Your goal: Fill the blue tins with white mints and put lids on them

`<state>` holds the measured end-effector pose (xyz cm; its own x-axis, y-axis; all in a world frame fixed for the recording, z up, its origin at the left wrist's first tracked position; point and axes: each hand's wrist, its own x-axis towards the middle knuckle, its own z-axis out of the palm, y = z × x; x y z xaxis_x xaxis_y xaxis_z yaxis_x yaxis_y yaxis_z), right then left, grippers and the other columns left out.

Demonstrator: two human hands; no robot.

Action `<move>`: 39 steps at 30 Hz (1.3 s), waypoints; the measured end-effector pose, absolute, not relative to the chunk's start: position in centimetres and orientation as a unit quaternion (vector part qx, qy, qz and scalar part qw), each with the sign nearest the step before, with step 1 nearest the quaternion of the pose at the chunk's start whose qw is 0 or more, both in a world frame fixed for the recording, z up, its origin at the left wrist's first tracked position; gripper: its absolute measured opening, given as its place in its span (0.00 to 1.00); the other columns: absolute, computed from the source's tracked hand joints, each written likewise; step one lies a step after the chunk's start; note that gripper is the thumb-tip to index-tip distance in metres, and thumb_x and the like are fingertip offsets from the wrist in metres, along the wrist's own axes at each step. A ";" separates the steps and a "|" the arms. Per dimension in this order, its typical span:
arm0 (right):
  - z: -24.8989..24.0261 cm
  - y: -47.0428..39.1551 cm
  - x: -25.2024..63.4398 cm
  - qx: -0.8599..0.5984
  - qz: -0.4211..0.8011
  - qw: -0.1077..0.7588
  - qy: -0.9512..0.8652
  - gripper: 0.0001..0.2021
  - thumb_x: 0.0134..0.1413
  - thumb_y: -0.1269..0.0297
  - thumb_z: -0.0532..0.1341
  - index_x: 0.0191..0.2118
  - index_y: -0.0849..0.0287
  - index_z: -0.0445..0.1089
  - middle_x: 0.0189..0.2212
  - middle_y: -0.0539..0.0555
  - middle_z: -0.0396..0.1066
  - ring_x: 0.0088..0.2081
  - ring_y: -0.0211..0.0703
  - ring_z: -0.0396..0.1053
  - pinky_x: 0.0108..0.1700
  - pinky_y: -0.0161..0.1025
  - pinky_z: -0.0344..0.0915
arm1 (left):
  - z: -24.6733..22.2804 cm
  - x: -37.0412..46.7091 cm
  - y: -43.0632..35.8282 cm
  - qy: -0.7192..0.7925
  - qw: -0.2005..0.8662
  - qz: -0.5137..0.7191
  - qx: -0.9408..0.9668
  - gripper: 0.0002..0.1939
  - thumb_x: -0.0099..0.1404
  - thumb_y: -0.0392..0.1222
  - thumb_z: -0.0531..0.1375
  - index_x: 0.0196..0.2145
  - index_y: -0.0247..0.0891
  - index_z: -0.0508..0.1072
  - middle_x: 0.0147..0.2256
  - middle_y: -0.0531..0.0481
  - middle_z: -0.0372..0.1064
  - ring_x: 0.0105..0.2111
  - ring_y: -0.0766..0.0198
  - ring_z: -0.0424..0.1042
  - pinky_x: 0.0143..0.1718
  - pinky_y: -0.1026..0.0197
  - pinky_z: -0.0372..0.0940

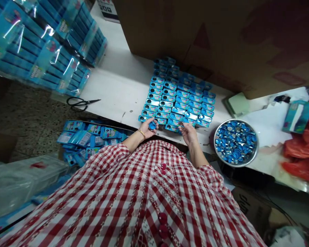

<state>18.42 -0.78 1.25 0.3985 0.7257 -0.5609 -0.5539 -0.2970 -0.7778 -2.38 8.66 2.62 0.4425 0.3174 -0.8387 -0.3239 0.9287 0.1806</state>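
Observation:
My left hand [145, 129] is curled around a few round blue caps [152, 126] at the near edge of the table. A pinch of thumb and fingers on my right hand [189, 133] holds one small round cap [181, 124], its dull inner side showing. Both hands are just in front of rows of small blue tins [168, 99] standing close together. Tins in the left columns show dark round openings, while many on the right have blue in the openings. A steel bowl [216, 151] full of loose blue and silvery caps stands to the right.
Black scissors [82, 103] lie at the table's left edge. Wrapped packs of blue boxes [41, 48] are stacked at the upper left. Below them is a carton of loose blue packets [90, 137]. A large cardboard box [208, 41] stands behind the tins; red plastic bags [302, 154] lie far right.

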 end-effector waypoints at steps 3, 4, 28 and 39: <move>1.1 -0.3 18.2 -0.606 0.558 0.555 -0.116 0.14 0.35 0.58 0.69 0.25 0.56 0.65 0.23 0.47 0.70 0.31 0.38 0.72 0.36 0.35 0.70 | 2.6 -2.6 8.3 0.501 0.844 0.192 -0.004 0.13 0.62 0.45 0.57 0.24 0.35 0.66 0.21 0.51 0.66 0.18 0.69 0.67 0.15 0.71 0.54; 1.0 -0.2 18.0 -0.611 0.562 0.542 -0.128 0.14 0.33 0.58 0.70 0.24 0.56 0.65 0.23 0.47 0.70 0.31 0.38 0.72 0.37 0.36 0.69 | 2.6 -2.8 8.2 0.503 0.842 0.195 -0.004 0.13 0.61 0.45 0.57 0.24 0.35 0.66 0.21 0.51 0.66 0.19 0.69 0.67 0.15 0.71 0.55; 2.1 6.6 14.3 -0.777 0.252 -0.183 -0.547 0.26 0.45 0.62 0.66 0.51 0.62 0.63 0.45 0.68 0.69 0.46 0.58 0.69 0.42 0.45 0.65 | 3.1 -4.2 8.0 0.504 0.831 0.233 -0.034 0.13 0.62 0.45 0.57 0.24 0.35 0.67 0.21 0.50 0.67 0.20 0.69 0.68 0.18 0.70 0.58; 5.4 5.5 9.4 -0.634 0.297 0.137 -0.701 0.09 0.56 0.66 0.56 0.40 0.56 0.72 0.42 0.56 0.70 0.43 0.44 0.67 0.45 0.37 0.62 | 2.0 -2.5 8.7 0.478 0.830 0.276 -0.083 0.11 0.63 0.43 0.56 0.27 0.34 0.68 0.20 0.53 0.66 0.19 0.71 0.66 0.24 0.66 0.65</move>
<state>9.41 5.48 5.39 -0.1582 0.9698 -0.1856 0.8076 0.0190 -0.5895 -2.53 8.70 1.98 0.3903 0.3780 -0.8395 -0.5369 0.8342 0.1260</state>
